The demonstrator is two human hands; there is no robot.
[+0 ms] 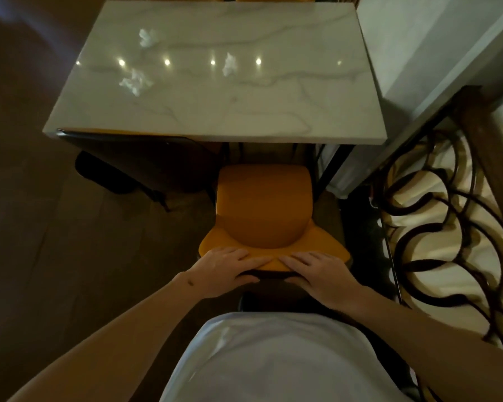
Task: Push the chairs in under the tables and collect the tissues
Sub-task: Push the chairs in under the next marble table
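Orange chair (pixel 263 210) at frame centre, seat front just under the near edge of the marble worktop (pixel 273 117). Left hand (pixel 224 269) and right hand (pixel 317 275) both wrapped over the top of the backrest, each grip closed on it. Three crumpled tissues (pixel 135 81) lie on the worktop, upper left to centre, uncollected. Advice: push evenly with both hands, straight ahead, so the legs clear the worktop's frame and the chair stays square.

Dim; ceiling-light glare on table (pixel 273 117); edges warped, blurred.
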